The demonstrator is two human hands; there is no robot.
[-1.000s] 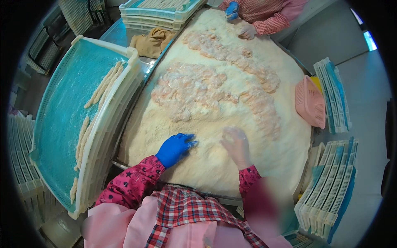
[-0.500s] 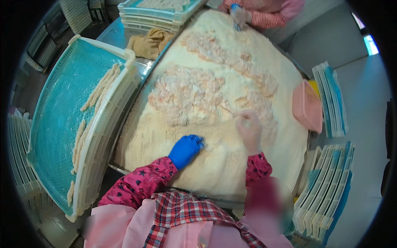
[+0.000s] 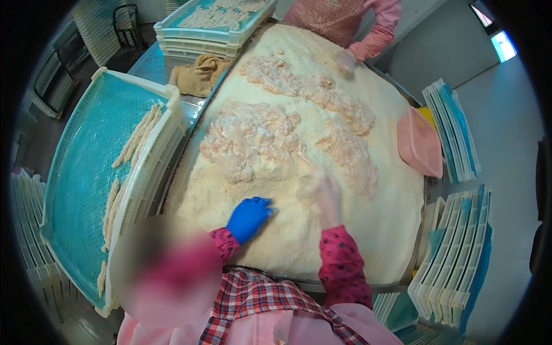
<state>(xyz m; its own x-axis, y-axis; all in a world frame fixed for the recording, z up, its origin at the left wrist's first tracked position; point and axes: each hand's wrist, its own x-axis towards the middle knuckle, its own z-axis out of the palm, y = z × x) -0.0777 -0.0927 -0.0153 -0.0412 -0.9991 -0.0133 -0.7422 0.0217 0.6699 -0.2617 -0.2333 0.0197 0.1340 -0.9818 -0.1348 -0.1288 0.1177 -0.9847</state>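
My left hand (image 3: 249, 219), in a blue glove, rests on the pale crumbs (image 3: 282, 230) near the front of the table. Its fingers are bent but slightly apart, and nothing shows between them. Farther right, my right hand (image 3: 328, 201) is low over the crumbs, pale and smeared by motion. Whether it holds anything does not show. Just beyond it lies a heap of wet, pinkish raw meat pieces (image 3: 247, 138), with a thin strip (image 3: 305, 156) trailing from its right side. More raw meat (image 3: 348, 152) is spread behind and to the right.
At left, a stack of white trays has a turquoise mesh (image 3: 86, 155) on top, bearing crumbed strips (image 3: 138, 135). A tan cloth (image 3: 198, 76) and more trays (image 3: 201, 37) are behind. A pink basket (image 3: 420, 144) and upright trays (image 3: 454, 259) line the right. A co-worker's hand (image 3: 347, 60) is across the table.
My right hand has come back toward me and left, away from the meat it was touching. My left hand has shifted slightly nearer. The co-worker's hand has moved down onto the crumbs.
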